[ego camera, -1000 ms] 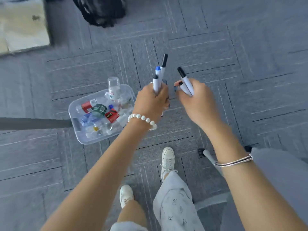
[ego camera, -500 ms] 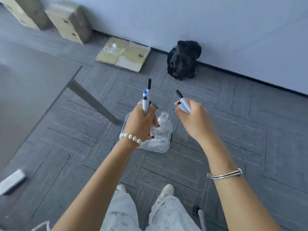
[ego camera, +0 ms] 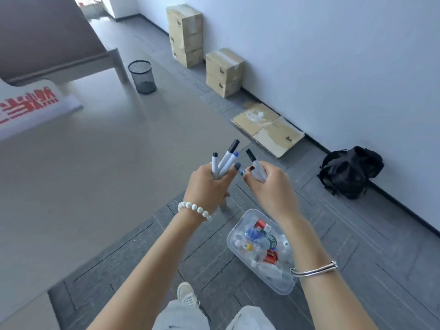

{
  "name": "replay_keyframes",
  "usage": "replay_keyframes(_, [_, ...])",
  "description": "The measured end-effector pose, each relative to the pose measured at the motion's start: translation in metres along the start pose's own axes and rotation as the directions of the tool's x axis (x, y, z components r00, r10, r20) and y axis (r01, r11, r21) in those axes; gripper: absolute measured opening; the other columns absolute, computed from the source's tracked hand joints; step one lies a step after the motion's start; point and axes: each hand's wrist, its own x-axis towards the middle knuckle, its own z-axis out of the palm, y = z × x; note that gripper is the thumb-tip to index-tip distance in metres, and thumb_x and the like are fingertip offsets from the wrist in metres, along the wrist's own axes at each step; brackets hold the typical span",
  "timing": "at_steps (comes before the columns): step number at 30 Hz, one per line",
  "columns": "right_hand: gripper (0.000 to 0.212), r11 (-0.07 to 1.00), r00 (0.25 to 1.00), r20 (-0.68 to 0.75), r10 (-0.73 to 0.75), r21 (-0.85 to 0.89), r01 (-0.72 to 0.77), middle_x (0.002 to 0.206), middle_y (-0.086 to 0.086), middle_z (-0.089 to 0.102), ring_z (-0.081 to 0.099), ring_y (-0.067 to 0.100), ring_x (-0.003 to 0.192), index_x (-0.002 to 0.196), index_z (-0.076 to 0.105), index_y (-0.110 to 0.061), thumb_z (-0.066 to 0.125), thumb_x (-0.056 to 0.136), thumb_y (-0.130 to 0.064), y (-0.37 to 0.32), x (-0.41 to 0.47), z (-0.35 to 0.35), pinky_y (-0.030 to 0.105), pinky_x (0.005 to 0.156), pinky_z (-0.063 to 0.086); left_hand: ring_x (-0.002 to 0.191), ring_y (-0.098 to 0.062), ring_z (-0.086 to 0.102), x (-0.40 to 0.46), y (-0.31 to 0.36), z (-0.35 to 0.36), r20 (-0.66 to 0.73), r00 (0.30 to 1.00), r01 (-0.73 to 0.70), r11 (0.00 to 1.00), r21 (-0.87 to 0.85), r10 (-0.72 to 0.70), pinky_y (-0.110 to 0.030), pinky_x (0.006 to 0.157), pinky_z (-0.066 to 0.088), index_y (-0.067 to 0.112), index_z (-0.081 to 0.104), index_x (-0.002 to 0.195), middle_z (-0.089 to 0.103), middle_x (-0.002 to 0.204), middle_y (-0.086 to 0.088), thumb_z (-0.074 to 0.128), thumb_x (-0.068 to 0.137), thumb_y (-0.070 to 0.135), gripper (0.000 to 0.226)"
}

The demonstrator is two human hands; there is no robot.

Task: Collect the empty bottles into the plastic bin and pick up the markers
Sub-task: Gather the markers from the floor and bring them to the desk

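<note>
- Three markers (ego camera: 225,160) stand fanned in the left hand (ego camera: 209,184): pale grey round barrels, two with black caps and one with a blue cap, caps pointing up and away
- The left hand's fingers are curled tight round the lower barrels, so the markers stick out above the fist
- The right hand (ego camera: 271,186) holds another marker (ego camera: 256,166), the same pale barrel with a black cap, tilted up to the left; the fingers are curled round it, and a small blue tip shows at the fingertips, too small to tell what it is
- The two hands are raised just beside each other, near the table's corner and above the floor
- The plastic bin (ego camera: 281,288) lies on the floor below the right forearm: clear, rounded-corner, shallow, its walls glossy
- Inside it lie the empty bottles (ego camera: 262,241), clear crumpled plastic with red, blue, green and yellow caps and labels, jumbled together
- A pearl bracelet (ego camera: 194,208) circles the left wrist; a thin silver bangle (ego camera: 314,270) circles the right
- The floor (ego camera: 357,234) is grey carpet tile with ribbed lines set in alternating directions
- The table (ego camera: 95,175) is a smooth, matt beige slab at the left
- Beyond it stands a black wire-mesh wastebasket (ego camera: 142,77), round and tapering
- Along the white wall are stacked cardboard boxes (ego camera: 225,72), a flattened cardboard sheet (ego camera: 269,128) and a soft black backpack (ego camera: 348,171)
</note>
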Motion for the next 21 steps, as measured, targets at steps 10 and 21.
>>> replay_keyframes(10, [0.020,0.980,0.974,0.109,-0.199,0.047,0.194,0.060,-0.007,0.053,0.050,0.005,0.050,0.100,0.060,-0.016,0.052,0.093,-0.033,-0.084,0.110,0.082,0.016,0.045,0.038,0.037,-0.007,0.054,0.095,-0.029,-0.105,-0.368,0.927,0.003,0.982,-0.188,-0.073,-0.014,0.037,0.037,0.005,0.045,0.061,0.050,0.056,-0.019,0.055,0.091,0.033,0.042])
replay_keyframes(21, [0.023,0.953,0.931,0.240,-0.274,0.195,0.230,0.051,-0.005,0.040,0.041,0.015,0.052,0.086,0.054,-0.008,0.043,0.095,-0.026,-0.125,0.327,0.167,0.031,0.054,0.034,0.039,-0.005,0.055,0.276,-0.041,-0.170,-0.562,0.805,0.063,0.970,-0.235,-0.188,-0.015,0.045,0.043,0.010,0.037,0.058,0.044,0.051,-0.012,0.050,0.094,0.027,0.042])
